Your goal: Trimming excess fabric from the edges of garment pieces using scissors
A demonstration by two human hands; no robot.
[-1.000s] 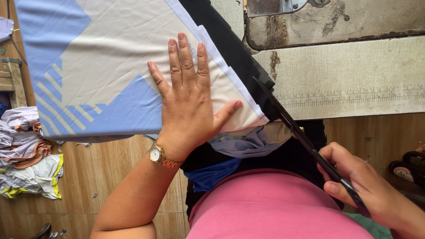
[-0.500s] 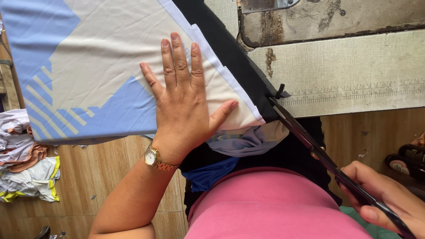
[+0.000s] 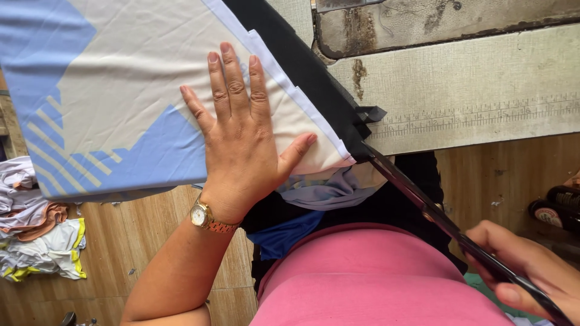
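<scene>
The right hand (image 3: 531,271) is being cut off by the lower right corner of the head view, so only the knuckles, thumb and part of the wrist are showing. It is gripping the handles of the scissors (image 3: 423,199), though the handles themselves are mostly hidden inside the fist. The long dark blades are running up and to the left, and their tips are disappearing at the corner of the stacked fabric — whether they are parted or closed there is hard to make out.

The left hand (image 3: 241,142) is lying flat and open, fingers spread, pressing down on the pale fabric (image 3: 151,72) with its blue patches and stripes. It is grasping nothing. A gold-coloured wristwatch (image 3: 202,217) is sitting on that wrist. Under the pale sheet a black fabric layer (image 3: 302,66) is peeking out along the right edge, and more cloth is hanging below, half covered by the pink shirt (image 3: 368,284).

The wooden table (image 3: 471,90) is carrying a printed ruler strip along its front edge, pale and worn. At the right edge two dark bottles (image 3: 556,208) with labels are only partly in view. A pile of clothes (image 3: 36,235) is lying on the floor at left.
</scene>
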